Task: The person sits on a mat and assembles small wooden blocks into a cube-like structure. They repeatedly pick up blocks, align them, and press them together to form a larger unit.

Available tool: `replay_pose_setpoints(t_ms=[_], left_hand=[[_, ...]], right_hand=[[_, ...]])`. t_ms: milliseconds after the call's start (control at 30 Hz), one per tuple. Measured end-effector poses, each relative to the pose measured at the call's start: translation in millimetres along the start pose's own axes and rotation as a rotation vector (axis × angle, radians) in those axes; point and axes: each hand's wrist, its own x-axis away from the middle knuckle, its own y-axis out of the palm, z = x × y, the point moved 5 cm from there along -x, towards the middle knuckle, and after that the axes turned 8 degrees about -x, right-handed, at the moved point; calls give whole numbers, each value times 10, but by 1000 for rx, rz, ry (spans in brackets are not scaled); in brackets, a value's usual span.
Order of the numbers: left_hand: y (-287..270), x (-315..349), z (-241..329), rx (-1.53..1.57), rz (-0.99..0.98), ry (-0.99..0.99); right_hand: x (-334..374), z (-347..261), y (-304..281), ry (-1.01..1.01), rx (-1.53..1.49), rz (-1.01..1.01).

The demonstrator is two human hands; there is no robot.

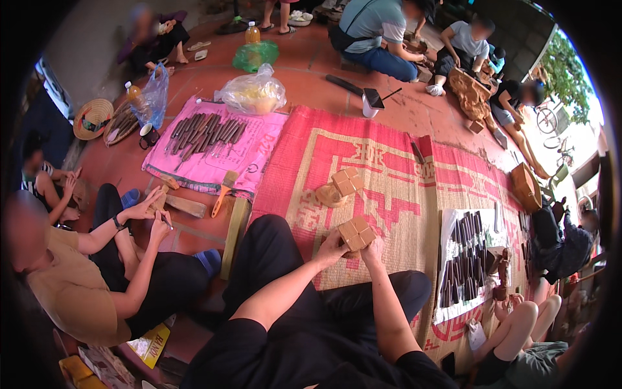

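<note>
A small square wooden block [357,233] with grooves cut across its top sits between my two hands over the red woven mat [389,194]. My left hand [331,249] grips its left side. My right hand [372,250] holds it from below on the right. Both forearms come up from the lower edge over my dark trousers. A second grooved wooden block [346,182] rests farther out on the mat, leaning on a round wooden piece [328,196].
A person at my left works a wooden piece [184,206] with a small tool. A pink cloth [214,146] holds several dark chisels; a white sheet [466,259] at right holds more. A brush [223,191], plastic bags and other seated people ring the mat.
</note>
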Motion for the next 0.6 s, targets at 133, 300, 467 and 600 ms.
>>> replay_pose_setpoints(t_ms=[133, 300, 467, 600], left_hand=[[64, -7, -15, 56, -1, 21], [-39, -7, -80, -69, 50, 76], [41, -31, -83, 29, -23, -8], [-18, 27, 48, -14, -9, -2]], right_hand=[[88, 227, 92, 18, -94, -45], [46, 387, 125, 488, 84, -159], [-9, 525, 269, 359, -583, 14], [73, 544, 362, 207, -402, -34]])
